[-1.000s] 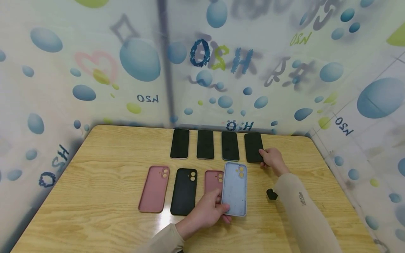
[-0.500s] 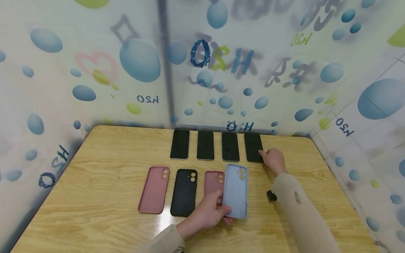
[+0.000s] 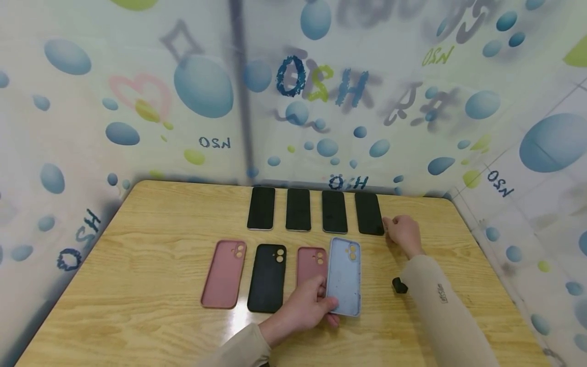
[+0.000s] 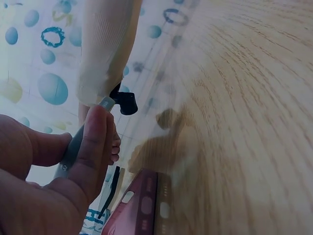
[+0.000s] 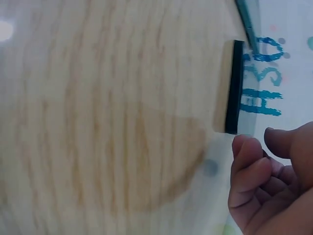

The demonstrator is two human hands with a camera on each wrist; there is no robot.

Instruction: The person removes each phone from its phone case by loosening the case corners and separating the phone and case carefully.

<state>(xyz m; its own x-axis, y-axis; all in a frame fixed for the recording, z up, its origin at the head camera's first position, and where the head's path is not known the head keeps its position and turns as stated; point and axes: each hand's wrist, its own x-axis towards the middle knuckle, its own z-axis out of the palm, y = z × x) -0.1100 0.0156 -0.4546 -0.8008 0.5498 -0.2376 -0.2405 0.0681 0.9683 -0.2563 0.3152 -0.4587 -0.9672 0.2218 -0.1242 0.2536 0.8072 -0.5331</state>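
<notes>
My left hand [image 3: 304, 308] pinches a light blue phone case [image 3: 345, 275] by its lower left edge, thumb on the inner face. The case is held above the table, inside upward, its camera holes at the top right. In the left wrist view my thumb and fingers grip the blue case [image 4: 73, 147] seen edge-on. Partly hidden behind the hand lies a pink phone case [image 3: 312, 262]. My right hand [image 3: 403, 234] is beside the rightmost black phone [image 3: 369, 213]. In the right wrist view its fingers are bent, with a gap to the thumb and to the phone [image 5: 234, 88].
Three more dark phones stretch leftward along the back: one [image 3: 334, 211], another [image 3: 298, 209] and the leftmost [image 3: 261, 208]. Another pink case [image 3: 223, 274] and a black case [image 3: 267, 278] lie in front. A small black object [image 3: 400, 285] is by the right sleeve. A patterned wall borders the table [image 3: 137, 285].
The right hand has let go of the rightmost phone's edge and slid right. That phone lies slightly further right. The left hand and the blue case have shifted slightly rightward.
</notes>
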